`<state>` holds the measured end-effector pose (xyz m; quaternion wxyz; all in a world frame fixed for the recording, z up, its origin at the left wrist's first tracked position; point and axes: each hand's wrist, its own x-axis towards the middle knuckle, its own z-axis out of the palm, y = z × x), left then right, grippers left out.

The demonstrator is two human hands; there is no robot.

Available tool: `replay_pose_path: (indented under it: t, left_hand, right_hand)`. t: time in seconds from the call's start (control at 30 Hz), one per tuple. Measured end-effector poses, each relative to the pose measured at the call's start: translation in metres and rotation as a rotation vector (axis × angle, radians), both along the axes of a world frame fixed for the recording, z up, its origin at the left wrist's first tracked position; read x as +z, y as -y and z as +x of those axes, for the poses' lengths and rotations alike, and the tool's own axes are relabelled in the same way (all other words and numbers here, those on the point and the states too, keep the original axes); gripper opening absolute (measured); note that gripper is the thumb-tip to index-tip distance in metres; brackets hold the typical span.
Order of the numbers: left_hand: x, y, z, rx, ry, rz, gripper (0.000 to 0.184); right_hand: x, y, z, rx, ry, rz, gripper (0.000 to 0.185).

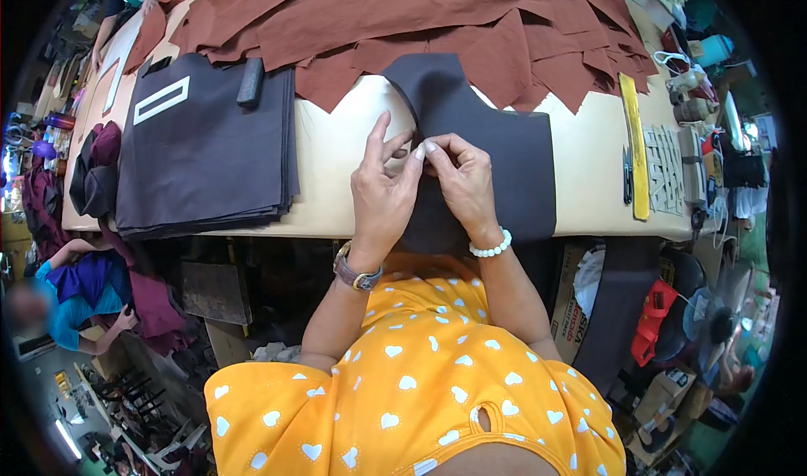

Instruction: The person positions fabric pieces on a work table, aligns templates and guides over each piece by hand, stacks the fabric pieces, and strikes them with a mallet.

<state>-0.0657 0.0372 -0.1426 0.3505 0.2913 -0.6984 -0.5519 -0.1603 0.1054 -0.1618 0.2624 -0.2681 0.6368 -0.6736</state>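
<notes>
Two hands (385,182) (465,182) at dark cloth (500,161) edge

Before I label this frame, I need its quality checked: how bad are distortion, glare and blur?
Head view: strong fisheye bending toward the edges, with black corners; head view: a light tube glares white at lower left; head view: the left hand and right hand look fairly sharp, while a person's head at far left is blurred.

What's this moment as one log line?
right hand: pinching dark cloth edge; left hand: thumb close alongside; rust cloth: spread beyond
</notes>
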Motion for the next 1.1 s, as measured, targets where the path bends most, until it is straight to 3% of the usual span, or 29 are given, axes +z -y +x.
replay_pose_path:
  t: [0.07, 0.27, 0.87, 0.97, 1.03, 1.1]
  left_hand:
    - [-0.004, 0.005, -0.003, 0.028, 0.035, -0.088, 0.048]
    - [-0.001, 0.009, -0.005, 0.014, 0.045, 0.096, 0.048]
    - [0.010, 0.010, -0.007, 0.015, 0.088, 0.050, 0.042]
    - [-0.006, 0.012, -0.011, 0.076, -0.081, 0.075, 0.033]
    - [-0.012, 0.015, -0.008, 0.132, -0.129, 0.001, 0.018]
    - [-0.008, 0.022, 0.006, 0.071, 0.082, -0.085, 0.011]
  right_hand:
    - [0.000, 0.001, 0.001, 0.000, 0.025, -0.006, 0.016]
    - [0.003, -0.001, 0.000, 0.003, 0.008, 0.039, 0.016]
    - [0.003, -0.001, -0.004, 0.003, 0.065, 0.037, 0.014]
    - [0.010, -0.004, -0.003, -0.018, 0.287, -0.092, 0.010]
    - [0.018, -0.014, -0.007, -0.050, 0.432, -0.127, 0.008]
    - [0.020, -0.032, -0.014, -0.093, 0.551, -0.184, 0.011]
